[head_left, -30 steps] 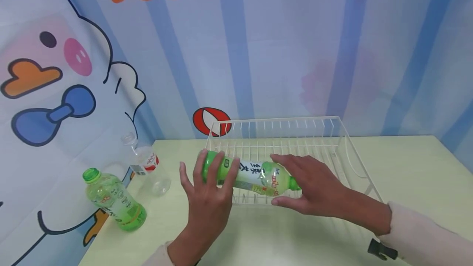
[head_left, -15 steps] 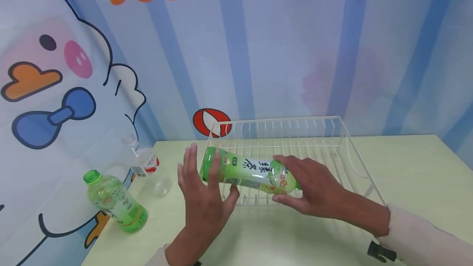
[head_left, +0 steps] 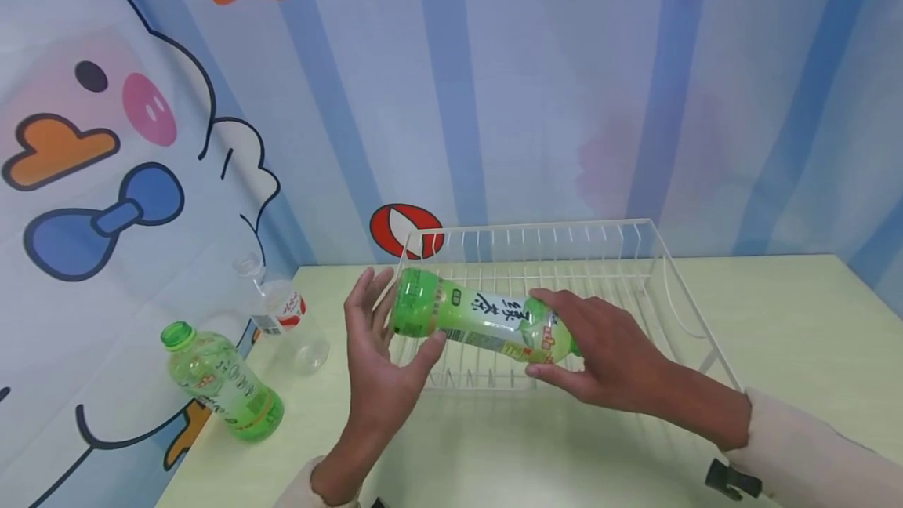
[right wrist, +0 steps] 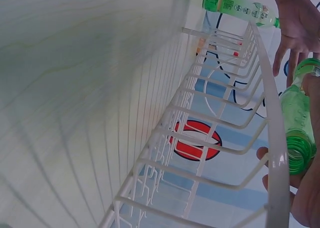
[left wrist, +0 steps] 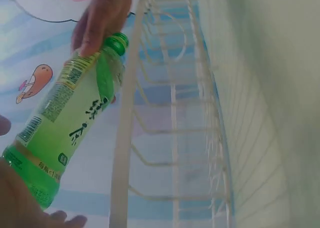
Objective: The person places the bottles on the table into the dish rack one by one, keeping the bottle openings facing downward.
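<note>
A green tea bottle [head_left: 487, 324] with a white label lies nearly level above the rack, its base to the left. My right hand [head_left: 617, 355] grips it by the shoulder, thumb below and fingers over the top. At the base, my left hand [head_left: 381, 367] stands with loosely spread fingers and the thumb right at the bottle's lower side. In the left wrist view the green base of the bottle [left wrist: 65, 123] shows beside that palm. The right wrist view shows the green threaded mouth of the bottle [right wrist: 299, 153] close to the right hand's fingers.
A white wire dish rack [head_left: 529, 227] stands on the pale table [head_left: 776, 320] under the bottle. To the left are another green bottle [head_left: 222, 382] and a clear bottle [head_left: 289, 320] with a red and white label. A printed cloth [head_left: 550, 100] hangs behind.
My left fingers have come off the top of the bottle and now stand beside its base. The right hand keeps its hold, and the base end has risen slightly.
</note>
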Tool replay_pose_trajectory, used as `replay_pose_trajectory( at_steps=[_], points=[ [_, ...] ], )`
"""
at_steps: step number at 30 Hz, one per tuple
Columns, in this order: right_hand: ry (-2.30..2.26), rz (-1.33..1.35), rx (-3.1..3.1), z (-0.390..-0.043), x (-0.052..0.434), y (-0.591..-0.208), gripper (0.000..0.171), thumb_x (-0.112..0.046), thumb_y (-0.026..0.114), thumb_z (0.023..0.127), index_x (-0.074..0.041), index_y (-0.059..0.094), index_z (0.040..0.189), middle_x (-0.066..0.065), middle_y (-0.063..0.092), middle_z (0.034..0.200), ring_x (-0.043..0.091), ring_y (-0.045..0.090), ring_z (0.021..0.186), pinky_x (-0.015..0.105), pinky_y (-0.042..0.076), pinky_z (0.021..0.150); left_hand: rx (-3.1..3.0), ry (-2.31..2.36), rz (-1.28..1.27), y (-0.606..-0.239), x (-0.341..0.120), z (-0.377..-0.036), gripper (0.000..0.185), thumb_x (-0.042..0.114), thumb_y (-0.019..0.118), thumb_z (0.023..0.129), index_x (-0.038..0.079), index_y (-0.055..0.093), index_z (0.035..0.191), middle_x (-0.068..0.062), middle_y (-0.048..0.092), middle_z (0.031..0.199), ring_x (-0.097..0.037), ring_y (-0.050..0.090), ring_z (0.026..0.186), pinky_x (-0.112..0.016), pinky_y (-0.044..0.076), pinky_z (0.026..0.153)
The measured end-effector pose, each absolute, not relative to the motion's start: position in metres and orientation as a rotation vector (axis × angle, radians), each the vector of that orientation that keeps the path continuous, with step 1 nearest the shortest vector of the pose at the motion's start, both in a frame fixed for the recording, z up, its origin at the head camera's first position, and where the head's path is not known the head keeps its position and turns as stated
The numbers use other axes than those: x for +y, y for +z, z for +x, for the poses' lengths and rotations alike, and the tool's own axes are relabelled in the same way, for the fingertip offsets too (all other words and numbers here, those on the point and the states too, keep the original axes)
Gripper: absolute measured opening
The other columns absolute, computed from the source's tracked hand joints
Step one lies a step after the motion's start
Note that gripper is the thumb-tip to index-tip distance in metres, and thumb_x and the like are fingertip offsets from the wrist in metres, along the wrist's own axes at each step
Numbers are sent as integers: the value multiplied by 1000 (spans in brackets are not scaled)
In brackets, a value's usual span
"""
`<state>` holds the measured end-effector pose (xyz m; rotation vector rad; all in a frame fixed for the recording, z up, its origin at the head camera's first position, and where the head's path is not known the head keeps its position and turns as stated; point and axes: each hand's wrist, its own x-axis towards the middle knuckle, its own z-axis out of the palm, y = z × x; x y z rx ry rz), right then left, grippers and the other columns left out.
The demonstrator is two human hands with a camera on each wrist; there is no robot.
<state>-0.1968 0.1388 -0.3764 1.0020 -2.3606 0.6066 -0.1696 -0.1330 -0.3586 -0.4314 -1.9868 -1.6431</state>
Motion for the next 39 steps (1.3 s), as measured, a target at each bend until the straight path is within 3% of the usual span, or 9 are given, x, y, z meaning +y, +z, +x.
replay_pose_trajectory(
  at_steps=[5,12,18,20,24,31,39],
  points=[
    [615,993,-2347,-198,140,-376,78,-51,75,84,-10,44,142,0,64,111,6,49,73,20,42,56,-1792,-2089,-449,-353,-133,-172,78,2,67,86,9,25,151,-14,46,144,-28,53,128,-38,51,97],
    [635,989,-2349,-196,138,-376,79,-50,75,84,-11,43,144,1,65,112,6,51,75,20,43,57,-1580,-2510,-354,-350,-129,-172,67,3,62,88,12,30,146,-16,54,139,-32,58,120,-49,53,92],
    [614,1006,-2318,-196,139,-374,82,-59,71,85,-9,43,144,4,65,116,14,60,91,37,51,75,-1490,-2511,-398,-348,-124,-164,65,2,67,86,11,34,141,-17,55,139,-36,57,121,-51,52,92],
    [610,1005,-2319,-196,140,-373,82,-58,71,85,-8,43,144,5,64,119,20,61,102,45,50,85,-1495,-2503,-412,-347,-124,-162,65,1,67,86,11,34,141,-17,55,140,-36,56,122,-51,52,92],
    [594,995,-2335,-194,144,-374,83,-57,72,84,-9,43,144,5,64,122,26,58,114,50,46,94,-1499,-2497,-417,-346,-123,-162,65,0,65,86,11,34,141,-17,55,139,-35,57,122,-51,52,92],
    [520,954,-2348,-199,164,-376,85,-56,75,80,-8,46,144,7,59,133,30,55,121,55,42,98,-1495,-2458,-375,-343,-129,-168,60,-2,60,87,11,35,139,-17,57,136,-34,59,117,-49,54,89],
    [427,798,-2490,-194,199,-380,70,-52,73,83,-10,57,136,14,47,146,38,49,127,64,35,100,-1565,-2400,-285,-329,-152,-178,57,-2,59,87,14,38,137,-14,54,137,-34,52,123,-48,55,87]
  ],
)
